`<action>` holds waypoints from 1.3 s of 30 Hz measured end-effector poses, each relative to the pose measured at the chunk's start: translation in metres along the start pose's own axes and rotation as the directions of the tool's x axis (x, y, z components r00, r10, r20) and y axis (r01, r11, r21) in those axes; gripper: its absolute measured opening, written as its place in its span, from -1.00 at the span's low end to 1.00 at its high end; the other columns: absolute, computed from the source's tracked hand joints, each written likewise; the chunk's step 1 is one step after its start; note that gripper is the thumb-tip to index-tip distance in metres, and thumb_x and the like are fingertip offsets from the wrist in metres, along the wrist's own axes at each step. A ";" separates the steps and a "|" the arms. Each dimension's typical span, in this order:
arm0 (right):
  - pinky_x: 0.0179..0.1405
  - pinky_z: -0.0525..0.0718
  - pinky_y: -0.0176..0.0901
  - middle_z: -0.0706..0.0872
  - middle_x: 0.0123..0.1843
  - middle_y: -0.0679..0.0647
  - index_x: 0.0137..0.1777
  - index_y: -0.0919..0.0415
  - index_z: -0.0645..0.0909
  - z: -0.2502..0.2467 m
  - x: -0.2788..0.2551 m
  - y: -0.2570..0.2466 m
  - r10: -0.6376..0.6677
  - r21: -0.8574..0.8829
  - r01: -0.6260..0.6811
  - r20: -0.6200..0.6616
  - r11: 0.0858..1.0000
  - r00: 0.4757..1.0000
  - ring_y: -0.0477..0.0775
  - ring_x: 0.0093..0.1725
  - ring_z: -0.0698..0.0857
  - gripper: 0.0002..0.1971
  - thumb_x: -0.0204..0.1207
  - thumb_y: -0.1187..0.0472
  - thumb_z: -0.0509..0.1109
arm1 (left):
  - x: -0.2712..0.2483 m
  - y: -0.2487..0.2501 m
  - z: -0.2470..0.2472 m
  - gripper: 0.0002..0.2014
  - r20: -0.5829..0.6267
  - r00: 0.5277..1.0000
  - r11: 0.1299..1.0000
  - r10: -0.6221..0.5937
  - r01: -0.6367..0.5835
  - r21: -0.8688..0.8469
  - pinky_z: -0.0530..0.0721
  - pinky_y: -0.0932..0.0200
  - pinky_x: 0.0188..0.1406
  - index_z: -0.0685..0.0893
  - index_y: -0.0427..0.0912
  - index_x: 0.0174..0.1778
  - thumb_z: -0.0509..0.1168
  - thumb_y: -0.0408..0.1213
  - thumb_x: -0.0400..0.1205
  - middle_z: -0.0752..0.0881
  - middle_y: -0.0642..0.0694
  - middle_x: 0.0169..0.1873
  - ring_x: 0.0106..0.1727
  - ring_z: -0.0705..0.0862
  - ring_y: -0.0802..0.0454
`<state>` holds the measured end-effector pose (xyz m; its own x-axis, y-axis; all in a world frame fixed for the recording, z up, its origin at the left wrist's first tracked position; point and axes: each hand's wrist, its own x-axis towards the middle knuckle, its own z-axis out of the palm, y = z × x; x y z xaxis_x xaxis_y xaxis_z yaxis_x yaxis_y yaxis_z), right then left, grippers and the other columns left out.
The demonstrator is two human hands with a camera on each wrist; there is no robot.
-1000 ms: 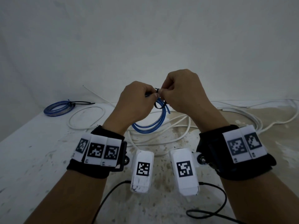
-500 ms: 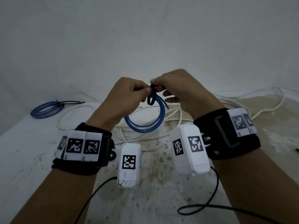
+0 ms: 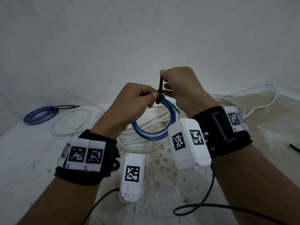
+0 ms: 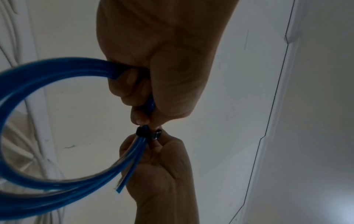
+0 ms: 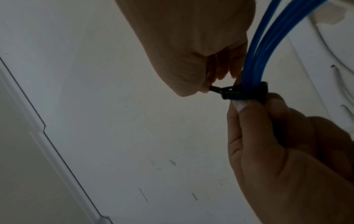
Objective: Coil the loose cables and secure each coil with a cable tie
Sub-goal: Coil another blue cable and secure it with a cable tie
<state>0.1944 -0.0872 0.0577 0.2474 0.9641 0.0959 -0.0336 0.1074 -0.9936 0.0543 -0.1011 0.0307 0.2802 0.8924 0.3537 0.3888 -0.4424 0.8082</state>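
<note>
A small blue cable coil (image 3: 151, 137) hangs in the air over the white table (image 3: 24, 159). My left hand (image 3: 152, 98) grips the coil at its top, fingers curled round the strands (image 4: 134, 84). A black cable tie (image 3: 160, 85) is wrapped round the strands just beside that grip, its band (image 5: 245, 92) snug on the blue cable (image 5: 268, 37). My right hand (image 3: 163, 78) pinches the tie's tail (image 5: 214, 88) and holds it stretched upward from the tie's head. One cut end of the blue cable (image 4: 118, 191) sticks out past the tie.
A second blue coil (image 3: 39, 113) with a black tie round it lies at the far left. Loose white cables (image 3: 71, 120) lie in loops behind and under my hands, more (image 3: 227, 103) at the right. A loose black tie (image 3: 294, 147) shows at the right edge. A wall stands close behind.
My right hand has drawn the tie's tail upward, away from the coil, and the tie's loop has closed tight round the strands. Both hands have drifted a little right.
</note>
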 end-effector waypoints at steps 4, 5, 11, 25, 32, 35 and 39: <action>-0.23 0.75 -0.10 0.74 -0.22 0.18 -0.03 0.39 0.69 0.002 -0.002 0.002 -0.036 -0.099 0.059 0.217 0.993 0.976 0.10 -0.26 0.73 -0.79 0.62 0.19 0.42 | 0.004 -0.002 -0.010 -0.78 -0.111 0.991 0.994 -0.078 0.069 -0.089 0.30 0.25 -0.51 0.82 -0.29 -0.11 0.28 -0.32 0.70 0.58 -0.02 -0.51 -0.57 0.35 0.17; -0.23 0.77 -0.09 0.77 -0.22 0.21 -0.05 0.40 0.70 0.003 -0.003 0.002 -0.057 -0.114 0.088 0.253 0.990 0.966 0.11 -0.27 0.76 -0.78 0.63 0.19 0.41 | 0.005 -0.002 -0.012 -0.78 -0.134 0.986 0.990 -0.101 0.086 -0.112 0.30 0.23 -0.50 0.83 -0.26 -0.13 0.29 -0.32 0.69 0.58 -0.04 -0.49 -0.57 0.36 0.17; -0.27 0.73 -0.22 0.78 -0.24 0.10 -0.11 0.42 0.70 0.009 -0.002 0.001 -0.286 -0.318 0.307 0.112 0.897 0.952 -0.05 -0.33 0.74 -0.70 0.69 0.16 0.32 | 0.005 -0.002 -0.016 -0.82 -0.194 0.960 0.957 -0.203 0.153 -0.245 0.27 0.30 -0.64 0.81 -0.14 -0.13 0.31 -0.32 0.69 0.57 -0.05 -0.50 -0.60 0.30 0.15; -0.42 0.66 -0.16 0.60 -0.18 0.15 -0.14 0.07 0.43 -0.007 0.010 0.002 -0.308 -0.385 0.279 -0.014 0.880 0.951 0.11 -0.35 0.60 -0.85 0.62 0.32 0.21 | -0.005 0.014 -0.013 -0.81 -0.026 0.999 0.974 -0.047 0.040 -0.222 0.25 0.30 -0.58 0.82 -0.12 -0.03 0.28 -0.34 0.70 0.57 -0.06 -0.51 -0.54 0.29 0.13; -0.45 0.78 -0.15 0.82 -0.30 0.16 -0.01 0.29 0.65 -0.009 -0.008 -0.009 -0.038 -0.306 0.107 0.225 0.946 0.974 0.04 -0.40 0.77 -0.54 0.70 -0.14 0.21 | -0.001 0.011 -0.016 -0.82 -0.155 0.982 0.953 -0.105 0.055 -0.296 0.26 0.34 -0.63 0.81 -0.19 0.02 0.27 -0.34 0.72 0.52 -0.08 -0.47 -0.59 0.28 0.18; -0.30 0.83 -0.14 0.85 -0.26 0.12 -0.07 0.30 0.76 -0.001 -0.010 -0.005 -0.053 -0.271 0.146 0.324 0.951 0.945 0.01 -0.30 0.82 -0.58 0.67 -0.08 0.32 | -0.002 0.009 -0.017 -0.80 -0.145 0.986 0.966 -0.085 0.046 -0.255 0.28 0.34 -0.61 0.81 -0.13 -0.08 0.27 -0.34 0.71 0.52 -0.06 -0.49 -0.59 0.31 0.19; -0.26 0.83 -0.11 0.81 -0.34 0.04 -0.09 0.39 0.78 -0.001 -0.007 -0.003 -0.171 -0.153 0.220 0.281 0.963 0.944 -0.02 -0.34 0.78 -0.74 0.62 0.15 0.44 | 0.000 0.007 -0.015 -0.79 -0.118 0.987 0.974 -0.105 0.078 -0.215 0.31 0.32 -0.57 0.80 -0.13 -0.17 0.29 -0.30 0.71 0.54 -0.04 -0.50 -0.59 0.34 0.21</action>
<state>0.1934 -0.0939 0.0596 -0.0326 0.9603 0.2772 0.1703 0.2786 -0.9452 0.0435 -0.1030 0.0431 0.1320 0.9381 0.3203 0.2119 -0.3424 0.9154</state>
